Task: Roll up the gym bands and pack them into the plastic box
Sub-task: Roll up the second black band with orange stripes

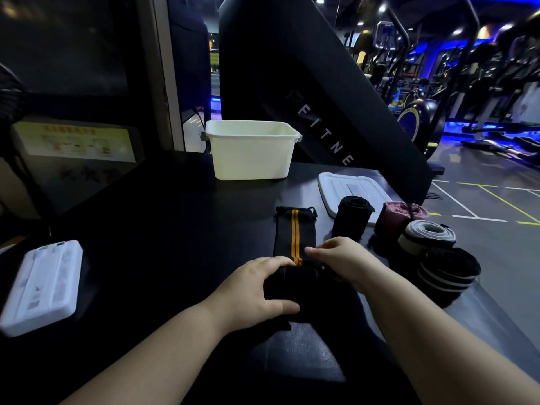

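Fingers of left hand: curled over the rolled near end of the black band, thumb underneath on the near side, so clamped on the roll. Right hand: fingers together, bent over the roll's right end, tips at the twin orange stripe. Its thumb is hidden, so I can't tell how firm that grip is.

Head view:
- Black band is part-rolled. The rolled part sits between the two hands, and the unrolled rest lies flat on the dark table, running away from the person toward the plastic box.
- Plastic box is white, upright and open-topped at the table's far edge, well apart from the hands. Can't see inside it.
- Lid lies flat to the right of the box.
- Four finished rolls are right of the hands: black roll overlapping the lid's near edge, pink roll just beside it, grey-white roll in front of the pink one, and black roll with white stripes nearest.
- White flat case is at the table's left edge.
- Black machine panel lettered "FITNE" stands behind the box.
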Demonstrator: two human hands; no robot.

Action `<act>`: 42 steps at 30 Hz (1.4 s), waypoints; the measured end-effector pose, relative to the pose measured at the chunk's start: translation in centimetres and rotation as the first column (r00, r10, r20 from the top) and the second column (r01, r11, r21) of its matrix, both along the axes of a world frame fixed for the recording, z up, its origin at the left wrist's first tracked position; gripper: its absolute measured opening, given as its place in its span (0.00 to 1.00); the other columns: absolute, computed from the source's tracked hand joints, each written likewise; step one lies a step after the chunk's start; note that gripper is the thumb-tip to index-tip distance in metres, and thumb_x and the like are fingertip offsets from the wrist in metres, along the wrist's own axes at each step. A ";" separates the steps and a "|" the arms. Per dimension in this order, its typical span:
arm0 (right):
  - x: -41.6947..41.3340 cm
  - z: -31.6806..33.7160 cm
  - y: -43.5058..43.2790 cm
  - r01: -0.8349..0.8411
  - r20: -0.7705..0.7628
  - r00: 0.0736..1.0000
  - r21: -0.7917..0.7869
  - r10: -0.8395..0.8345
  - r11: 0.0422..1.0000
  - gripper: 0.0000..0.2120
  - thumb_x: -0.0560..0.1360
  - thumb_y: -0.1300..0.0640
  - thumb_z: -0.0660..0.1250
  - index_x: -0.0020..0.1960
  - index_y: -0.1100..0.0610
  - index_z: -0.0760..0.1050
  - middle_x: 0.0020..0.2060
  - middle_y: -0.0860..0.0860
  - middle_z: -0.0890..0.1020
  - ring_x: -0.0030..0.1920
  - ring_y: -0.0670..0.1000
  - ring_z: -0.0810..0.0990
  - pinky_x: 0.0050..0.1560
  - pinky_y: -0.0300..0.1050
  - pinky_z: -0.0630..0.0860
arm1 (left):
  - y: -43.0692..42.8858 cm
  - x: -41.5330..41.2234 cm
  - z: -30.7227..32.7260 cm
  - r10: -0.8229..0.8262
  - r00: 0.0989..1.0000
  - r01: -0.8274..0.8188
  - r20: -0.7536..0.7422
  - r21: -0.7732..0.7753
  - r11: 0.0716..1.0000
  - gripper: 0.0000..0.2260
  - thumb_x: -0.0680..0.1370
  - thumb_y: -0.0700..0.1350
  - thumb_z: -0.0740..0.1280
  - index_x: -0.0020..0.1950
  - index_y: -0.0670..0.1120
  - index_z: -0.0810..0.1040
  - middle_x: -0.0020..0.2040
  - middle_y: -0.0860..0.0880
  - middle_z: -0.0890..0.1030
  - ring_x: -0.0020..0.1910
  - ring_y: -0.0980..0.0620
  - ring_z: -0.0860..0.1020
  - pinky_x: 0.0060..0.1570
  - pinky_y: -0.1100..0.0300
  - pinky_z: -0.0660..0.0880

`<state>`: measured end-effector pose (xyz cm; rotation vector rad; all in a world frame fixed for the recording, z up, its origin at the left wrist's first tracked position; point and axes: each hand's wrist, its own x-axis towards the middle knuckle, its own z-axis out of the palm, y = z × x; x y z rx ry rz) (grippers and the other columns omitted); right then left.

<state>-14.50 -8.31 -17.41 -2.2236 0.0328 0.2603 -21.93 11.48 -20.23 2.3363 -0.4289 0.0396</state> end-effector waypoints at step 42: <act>3.3 -1.9 1.2 0.017 0.286 0.956 -0.267 0.062 0.964 0.10 0.67 0.48 0.78 0.45 0.51 0.83 0.37 0.43 0.79 0.43 0.42 0.76 0.40 0.35 0.67 | 0.1 0.2 0.3 -0.040 0.997 0.036 -0.070 -0.056 0.998 0.14 0.75 0.51 0.72 0.60 0.56 0.75 0.53 0.61 0.74 0.59 0.66 0.70 0.62 0.65 0.68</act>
